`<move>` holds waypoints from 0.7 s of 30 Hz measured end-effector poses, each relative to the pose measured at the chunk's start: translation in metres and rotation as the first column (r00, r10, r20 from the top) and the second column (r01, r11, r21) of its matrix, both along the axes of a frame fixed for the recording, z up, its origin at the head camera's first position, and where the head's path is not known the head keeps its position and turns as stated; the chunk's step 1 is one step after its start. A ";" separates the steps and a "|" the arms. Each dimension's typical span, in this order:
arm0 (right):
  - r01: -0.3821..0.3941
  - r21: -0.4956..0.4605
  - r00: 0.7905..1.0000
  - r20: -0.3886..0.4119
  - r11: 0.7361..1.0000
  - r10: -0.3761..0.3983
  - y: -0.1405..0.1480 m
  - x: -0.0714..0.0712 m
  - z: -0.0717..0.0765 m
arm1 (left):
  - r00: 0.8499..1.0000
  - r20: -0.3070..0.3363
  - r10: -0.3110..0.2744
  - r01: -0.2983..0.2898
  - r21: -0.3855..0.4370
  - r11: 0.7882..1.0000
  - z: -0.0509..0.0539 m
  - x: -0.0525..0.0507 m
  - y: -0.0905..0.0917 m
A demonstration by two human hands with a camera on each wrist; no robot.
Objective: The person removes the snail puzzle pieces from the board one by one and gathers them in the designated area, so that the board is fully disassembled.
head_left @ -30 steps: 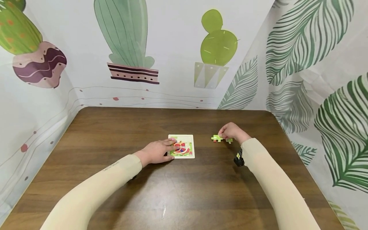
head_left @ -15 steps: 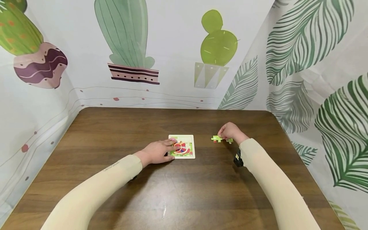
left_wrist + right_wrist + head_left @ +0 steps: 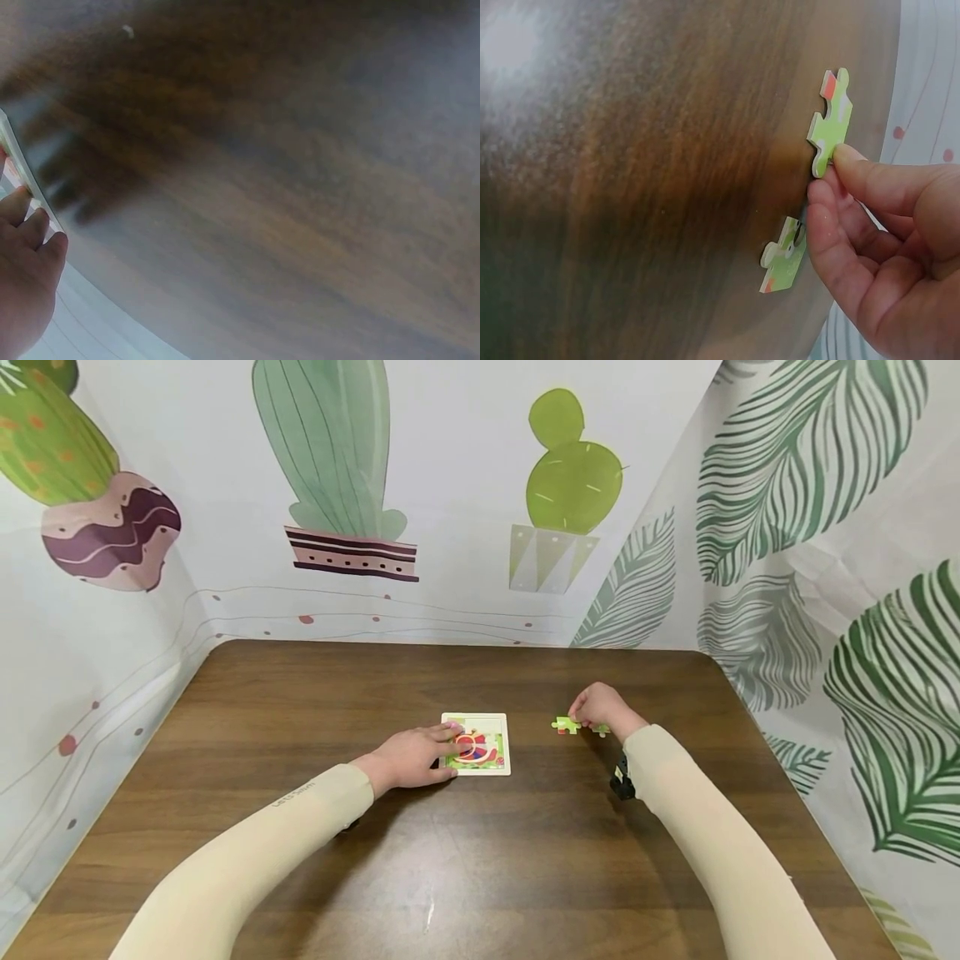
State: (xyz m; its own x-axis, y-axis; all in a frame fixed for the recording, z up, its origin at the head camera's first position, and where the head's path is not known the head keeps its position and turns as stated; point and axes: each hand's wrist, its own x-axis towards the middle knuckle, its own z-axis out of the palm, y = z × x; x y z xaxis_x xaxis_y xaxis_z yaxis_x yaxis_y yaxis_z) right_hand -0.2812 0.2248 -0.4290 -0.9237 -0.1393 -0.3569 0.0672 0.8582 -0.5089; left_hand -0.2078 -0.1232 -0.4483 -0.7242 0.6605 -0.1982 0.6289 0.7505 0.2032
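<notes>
A square jigsaw board (image 3: 491,724) with a pale frame lies on the table, its lower part filled with a red, blue and green picture. My left hand (image 3: 411,758) rests on the board's left side with fingers spread; the left wrist view catches its fingertips (image 3: 54,244) at the board's edge. To the right of the board, my right hand (image 3: 603,706) pinches the end of a green puzzle piece (image 3: 831,120) with a red corner between thumb and finger. A second green puzzle piece (image 3: 786,262) lies on the table beside those fingers, partly hidden by the hand in the head view.
The brown wooden table (image 3: 450,877) spreads around both hands. A white backdrop (image 3: 465,485) printed with cacti and leaves stands behind it and at its sides. A small black device (image 3: 622,781) sits at the right wrist.
The right wrist has shifted very slightly left, with the fingers staying on the same puzzle piece. The left hand stays on the board; the head view has shifted a little.
</notes>
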 end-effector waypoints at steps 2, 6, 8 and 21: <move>-0.005 0.008 1.000 -0.003 1.000 0.005 0.000 -0.001 -0.001 | 1.000 -0.005 -0.006 0.006 0.001 1.000 0.000 0.000 0.000; -0.005 0.021 1.000 -0.010 1.000 0.005 -0.001 0.000 0.000 | 1.000 -0.012 -0.010 0.010 0.005 1.000 0.000 0.000 0.001; -0.005 0.025 1.000 -0.010 1.000 0.005 -0.001 0.001 0.000 | 1.000 -0.006 -0.005 0.005 0.007 1.000 0.001 0.000 0.001; -0.008 0.037 1.000 -0.014 0.999 0.008 -0.005 0.000 0.002 | 1.000 -0.001 -0.001 0.001 -0.007 1.000 -0.001 -0.001 0.000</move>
State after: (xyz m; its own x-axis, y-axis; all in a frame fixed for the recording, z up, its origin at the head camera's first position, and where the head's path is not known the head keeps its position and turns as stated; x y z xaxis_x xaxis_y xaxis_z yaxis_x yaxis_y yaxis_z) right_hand -0.2815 0.2201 -0.4272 -0.9277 -0.1336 -0.3485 0.0531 0.8771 -0.4775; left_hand -0.2087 -0.1228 -0.4489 -0.7237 0.6597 -0.2025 0.6296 0.7514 0.1975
